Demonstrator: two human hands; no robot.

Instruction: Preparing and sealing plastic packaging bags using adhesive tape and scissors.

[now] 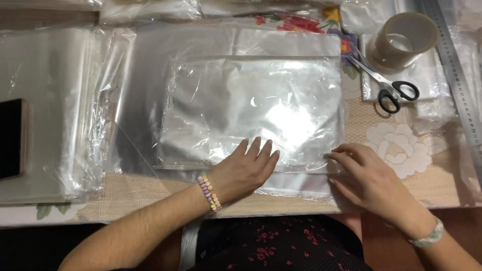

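Note:
A stack of clear plastic bags [251, 100] lies flat in the middle of the table. My left hand [243, 170] rests flat on the stack's near edge, fingers together and pointing away from me. My right hand [366, 178] touches the near right corner of the stack, fingertips curled on the plastic edge. A beaded bracelet is on my left wrist and a pale band on my right.
Scissors [389, 88] with black handles and a roll of clear tape [404, 37] lie at the back right, beside a metal ruler [459, 85]. More plastic sheets [50, 110] are stacked at the left, with a dark phone [11, 138] on them. A floral tablecloth [396, 143] covers the table.

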